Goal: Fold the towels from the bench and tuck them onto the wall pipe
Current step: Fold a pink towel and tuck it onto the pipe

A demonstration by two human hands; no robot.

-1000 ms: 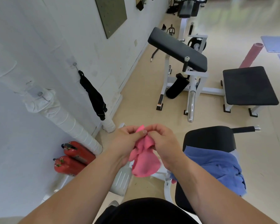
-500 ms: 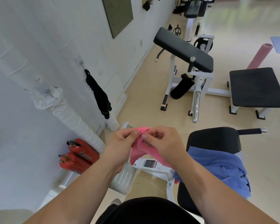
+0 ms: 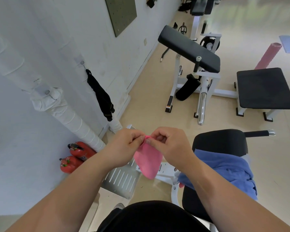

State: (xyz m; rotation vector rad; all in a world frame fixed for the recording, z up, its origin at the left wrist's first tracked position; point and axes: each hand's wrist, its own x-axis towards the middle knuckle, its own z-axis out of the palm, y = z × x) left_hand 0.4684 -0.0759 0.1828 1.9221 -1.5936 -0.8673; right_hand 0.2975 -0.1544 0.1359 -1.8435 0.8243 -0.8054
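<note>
A small pink towel (image 3: 148, 162) hangs in front of me, pinched at its top edge by both hands. My left hand (image 3: 124, 144) and my right hand (image 3: 172, 144) meet fingertip to fingertip on the gathered cloth. A crumpled blue towel (image 3: 224, 171) lies on the black padded bench (image 3: 219, 141) just right of my right forearm. The white wrapped wall pipe (image 3: 70, 118) slants down the wall at the left, with a white cloth (image 3: 45, 99) bunched around it at a bracket.
A black strap (image 3: 100, 94) hangs from a wall hook. Two red fire extinguishers (image 3: 74, 158) lie by the pipe's base. A slotted metal footplate (image 3: 122, 178) sits under my hands. A preacher curl bench (image 3: 189, 47), a square black seat (image 3: 263, 87) and a pink foam roller (image 3: 268, 56) stand ahead.
The towel's top has been gathered tighter between my fingertips, and the cloth now hangs as a flatter, wider flap below my hands. Both hands stayed close together.
</note>
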